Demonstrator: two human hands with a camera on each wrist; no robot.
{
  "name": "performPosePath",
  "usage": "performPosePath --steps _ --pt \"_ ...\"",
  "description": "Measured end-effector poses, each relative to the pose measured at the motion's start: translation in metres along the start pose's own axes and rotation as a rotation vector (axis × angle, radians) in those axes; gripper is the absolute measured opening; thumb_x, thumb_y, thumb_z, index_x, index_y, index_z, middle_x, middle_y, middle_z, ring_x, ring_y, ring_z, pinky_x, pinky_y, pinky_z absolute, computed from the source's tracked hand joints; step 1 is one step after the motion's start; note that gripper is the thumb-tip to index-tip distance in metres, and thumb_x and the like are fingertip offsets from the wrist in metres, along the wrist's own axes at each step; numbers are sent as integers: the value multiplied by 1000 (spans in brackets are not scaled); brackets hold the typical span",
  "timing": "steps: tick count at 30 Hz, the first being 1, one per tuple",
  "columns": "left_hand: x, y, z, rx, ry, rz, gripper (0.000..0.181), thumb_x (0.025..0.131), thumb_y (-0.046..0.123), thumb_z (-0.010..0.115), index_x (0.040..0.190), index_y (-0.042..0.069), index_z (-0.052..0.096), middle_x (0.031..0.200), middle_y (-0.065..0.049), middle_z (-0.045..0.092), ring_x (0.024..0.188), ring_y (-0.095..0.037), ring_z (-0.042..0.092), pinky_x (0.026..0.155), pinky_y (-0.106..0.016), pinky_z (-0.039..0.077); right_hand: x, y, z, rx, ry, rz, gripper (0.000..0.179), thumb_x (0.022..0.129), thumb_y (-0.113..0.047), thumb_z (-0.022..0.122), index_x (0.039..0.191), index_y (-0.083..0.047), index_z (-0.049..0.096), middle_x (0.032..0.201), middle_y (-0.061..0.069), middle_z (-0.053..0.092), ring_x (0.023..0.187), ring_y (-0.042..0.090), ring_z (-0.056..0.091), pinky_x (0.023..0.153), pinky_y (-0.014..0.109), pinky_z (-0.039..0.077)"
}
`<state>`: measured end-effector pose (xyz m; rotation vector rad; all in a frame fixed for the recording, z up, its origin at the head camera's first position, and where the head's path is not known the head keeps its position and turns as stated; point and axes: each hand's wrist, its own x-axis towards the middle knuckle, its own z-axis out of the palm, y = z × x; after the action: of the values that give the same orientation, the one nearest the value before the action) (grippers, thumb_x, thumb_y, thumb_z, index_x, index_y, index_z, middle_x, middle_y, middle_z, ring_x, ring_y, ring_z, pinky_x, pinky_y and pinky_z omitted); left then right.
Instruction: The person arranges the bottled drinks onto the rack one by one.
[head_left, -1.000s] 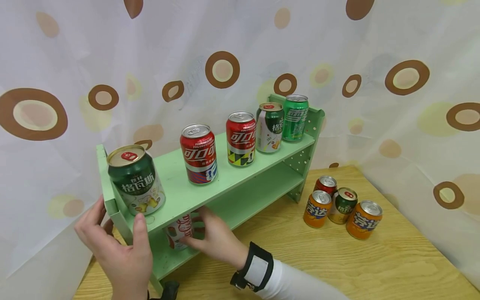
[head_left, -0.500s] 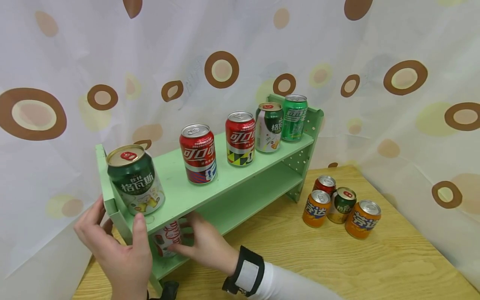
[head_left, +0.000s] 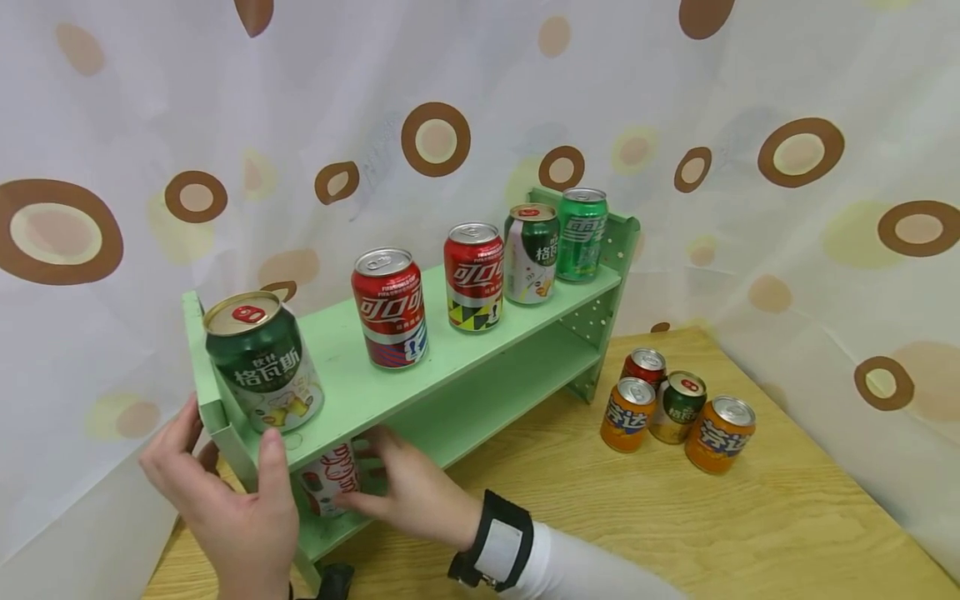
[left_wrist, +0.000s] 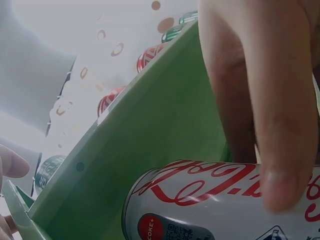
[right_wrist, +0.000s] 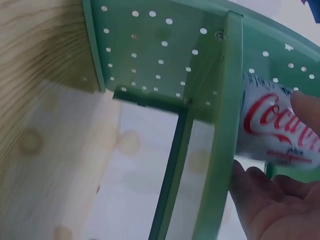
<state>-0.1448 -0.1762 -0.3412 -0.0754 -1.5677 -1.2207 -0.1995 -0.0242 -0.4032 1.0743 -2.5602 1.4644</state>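
In the head view, my right hand (head_left: 416, 492) grips a white Coca-Cola can (head_left: 332, 479) at the left end of the lower shelf. The can's top is hidden under the upper board; in the right wrist view the can (right_wrist: 272, 122) lies between thumb and fingers. My left hand (head_left: 240, 508) holds the left end of the green two-tier shelf (head_left: 457, 375), thumb at the front edge, other fingers round the side panel. Just above that thumb, a green-and-white kvass can (head_left: 264, 367) stands on the upper board.
Farther along the upper board stand two red cola cans (head_left: 390, 308), (head_left: 475, 279), another kvass can (head_left: 531, 254) and a green can (head_left: 582, 235). Several cans, including an orange one (head_left: 720, 437), are grouped on the wooden table (head_left: 787, 517) at right. A patterned sheet (head_left: 480, 67) hangs behind.
My right hand has slid the white can leftward along the lower shelf, closer to the left side panel. My left hand stays at the shelf's end. The head view has shifted slightly.
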Motion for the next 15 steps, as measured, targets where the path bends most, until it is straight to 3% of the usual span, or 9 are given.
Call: performPosePath --steps 3,7,12,15 --pt "0 0 0 6 -3 -9 66 82 5 64 145 0 45 137 9 37 134 -16 39 99 -21 40 -5 2 -10 -19 -9 43 70 92 -24 78 150 -11 42 145 10 56 127 18 62 97 20 54" --pt "0 0 -1 11 -10 -19 66 82 4 63 146 1 45 137 10 37 134 -16 39 99 -21 40 -15 7 -30 -129 37 87 65 91 -26 79 146 -9 49 143 9 59 121 22 65 95 25 57" --pt "0 1 0 -2 -5 -22 66 82 3 63 146 2 45 137 9 37 134 -17 40 96 -21 39 -29 15 -60 -195 168 82 59 91 -24 79 142 -7 54 135 9 62 111 24 68 90 38 60" --pt "0 1 0 -9 -1 -21 66 82 3 63 145 1 45 137 8 37 133 -17 41 95 -21 38 -37 23 -78 -218 255 85 56 90 -20 79 139 -6 57 132 9 63 108 23 69 86 39 61"
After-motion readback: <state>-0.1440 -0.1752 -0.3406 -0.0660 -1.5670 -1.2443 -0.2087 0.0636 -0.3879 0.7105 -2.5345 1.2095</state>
